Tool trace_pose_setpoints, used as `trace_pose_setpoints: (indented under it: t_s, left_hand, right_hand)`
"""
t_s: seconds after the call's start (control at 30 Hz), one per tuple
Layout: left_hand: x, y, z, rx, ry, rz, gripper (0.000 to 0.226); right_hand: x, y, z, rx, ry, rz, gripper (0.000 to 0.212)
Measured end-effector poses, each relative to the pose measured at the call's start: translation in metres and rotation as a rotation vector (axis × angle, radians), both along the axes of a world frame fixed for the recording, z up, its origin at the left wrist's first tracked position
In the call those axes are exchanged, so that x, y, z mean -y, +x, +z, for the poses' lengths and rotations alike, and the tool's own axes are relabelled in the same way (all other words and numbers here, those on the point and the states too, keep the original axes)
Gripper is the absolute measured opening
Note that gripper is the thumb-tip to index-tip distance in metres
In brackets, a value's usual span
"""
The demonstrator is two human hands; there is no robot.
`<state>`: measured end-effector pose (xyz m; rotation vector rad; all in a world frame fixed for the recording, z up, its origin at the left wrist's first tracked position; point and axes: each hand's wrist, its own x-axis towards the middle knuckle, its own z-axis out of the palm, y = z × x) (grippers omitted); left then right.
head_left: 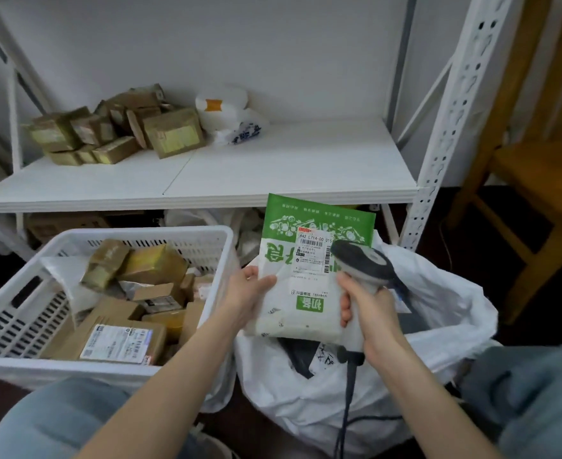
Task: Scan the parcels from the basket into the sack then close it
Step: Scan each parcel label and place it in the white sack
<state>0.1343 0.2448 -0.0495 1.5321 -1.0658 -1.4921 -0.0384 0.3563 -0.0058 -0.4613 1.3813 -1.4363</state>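
Above the sack (445, 313), the left hand (253, 288) pinches the mailer (301, 303) flat, so the scanner (362, 261), clenched in the right hand (369, 313), should face its label (312, 255) squarely.

White metal shelving (206, 180), wooden chair (534, 180).

Green-and-white parcel (301, 293) above the sack (445, 313) — scanner (364, 263) at its label.
Left hand (251, 288) grips the parcel's left edge over the sack's mouth; right hand (370, 308) grips the scanner handle, head close over the barcode. White basket (140, 232) of brown boxes (117, 326) just left of the sack; shelf (289, 167) behind it.
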Motion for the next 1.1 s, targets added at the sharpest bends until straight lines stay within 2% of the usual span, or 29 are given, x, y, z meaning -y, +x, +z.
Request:
trace_pose_setpoints:
  t_s: [0.1,0.23,0.57,0.87,1.0,1.07,1.1]
  left_hand:
    - [-0.007,-0.010,-0.017,-0.035,0.041,0.026,0.013]
    - [-0.008,-0.012,-0.035,-0.068,0.110,0.027,0.033]
    - [-0.011,-0.017,-0.041,-0.038,0.177,0.025,0.036]
    - [-0.011,-0.017,-0.040,-0.040,0.185,0.019,0.033]
    - [-0.002,-0.012,-0.035,0.068,0.074,-0.010,0.020]
    - [0.005,-0.013,-0.030,0.213,-0.103,-0.053,0.008]
    - [0.010,-0.015,-0.027,0.295,-0.205,-0.094,0.009]
  right_hand:
    - [-0.013,0.012,-0.010,0.002,0.048,0.009,0.033]
    - [-0.023,0.018,-0.020,-0.049,0.064,0.005,0.033]
    - [-0.027,0.017,-0.029,-0.174,0.114,0.014,0.032]
    - [-0.023,0.015,-0.024,-0.178,0.103,0.036,0.034]
    - [-0.019,0.012,-0.023,-0.131,0.107,0.039,0.029]
    - [-0.013,0.008,-0.022,-0.096,0.109,0.010,0.025]
    - [-0.009,0.006,-0.021,-0.085,0.105,-0.002,0.025]
